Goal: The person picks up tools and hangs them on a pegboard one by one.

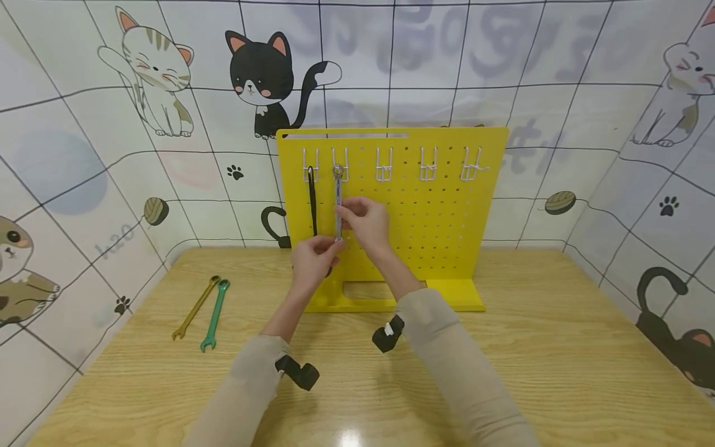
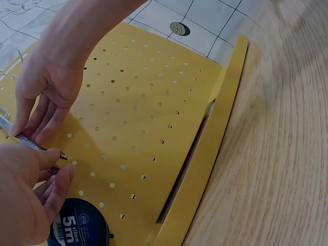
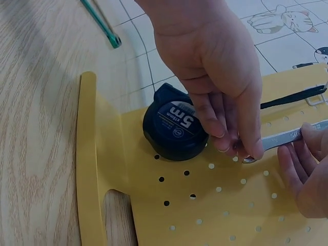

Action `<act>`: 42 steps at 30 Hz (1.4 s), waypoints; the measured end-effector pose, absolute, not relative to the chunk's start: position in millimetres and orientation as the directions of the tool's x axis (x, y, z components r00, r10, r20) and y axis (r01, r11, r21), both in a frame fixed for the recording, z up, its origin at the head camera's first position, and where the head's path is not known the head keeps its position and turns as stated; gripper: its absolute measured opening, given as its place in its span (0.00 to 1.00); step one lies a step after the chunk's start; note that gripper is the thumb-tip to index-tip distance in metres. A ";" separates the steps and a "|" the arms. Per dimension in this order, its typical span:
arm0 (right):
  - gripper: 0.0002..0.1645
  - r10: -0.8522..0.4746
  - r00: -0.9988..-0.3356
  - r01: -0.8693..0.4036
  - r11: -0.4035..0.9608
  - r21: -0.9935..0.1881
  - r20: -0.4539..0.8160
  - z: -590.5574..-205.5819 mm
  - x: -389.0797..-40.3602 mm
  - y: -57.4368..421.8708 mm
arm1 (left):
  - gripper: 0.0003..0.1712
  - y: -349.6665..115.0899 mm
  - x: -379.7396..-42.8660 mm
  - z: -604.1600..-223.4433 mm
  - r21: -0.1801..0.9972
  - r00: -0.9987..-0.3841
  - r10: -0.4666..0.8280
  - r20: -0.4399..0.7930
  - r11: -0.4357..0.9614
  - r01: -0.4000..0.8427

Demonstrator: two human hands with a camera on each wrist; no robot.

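A silver combination wrench (image 1: pixel 338 194) hangs upright against the yellow pegboard (image 1: pixel 441 223), its ring end at the second hook from the left (image 1: pixel 346 155). My right hand (image 1: pixel 368 225) pinches the shank about midway between thumb and fingers. At the lower end, my left hand (image 1: pixel 314 261) pinches the open jaw of the wrench, as the right wrist view also shows. Beside it, a dark 5 m tape measure (image 3: pixel 174 128) hangs by a black strap (image 1: pixel 312 198) from the leftmost hook; in the head view the left hand mostly covers its body.
On the wooden table (image 1: pixel 530 347), left of the board, lie a gold wrench (image 1: pixel 195 308) and a green wrench (image 1: pixel 215 315), side by side. Three more white hooks (image 1: pixel 383 164) line the board's upper part to the right. A tiled wall with cat drawings stands behind.
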State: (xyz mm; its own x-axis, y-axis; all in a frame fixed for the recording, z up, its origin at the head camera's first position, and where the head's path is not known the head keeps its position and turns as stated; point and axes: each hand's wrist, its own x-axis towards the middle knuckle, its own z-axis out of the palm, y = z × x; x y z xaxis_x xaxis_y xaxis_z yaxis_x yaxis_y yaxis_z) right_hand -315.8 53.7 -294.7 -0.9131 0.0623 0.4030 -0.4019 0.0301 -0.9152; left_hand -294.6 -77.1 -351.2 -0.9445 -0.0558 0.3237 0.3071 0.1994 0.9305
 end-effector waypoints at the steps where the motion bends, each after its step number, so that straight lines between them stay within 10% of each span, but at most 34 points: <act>1: 0.10 0.063 -0.913 -0.402 0.038 -0.915 0.404 -295.0 -315.8 54.2 | 0.12 -76.6 -294.9 -351.2 0.928 -0.943 -0.056 0.329 0.200 0.313; 42: 0.21 -0.184 -0.925 -0.356 0.112 -0.928 0.333 -312.8 -292.1 103.0 | 0.20 -108.3 -264.1 -353.0 0.838 -0.916 0.088 0.391 0.379 0.394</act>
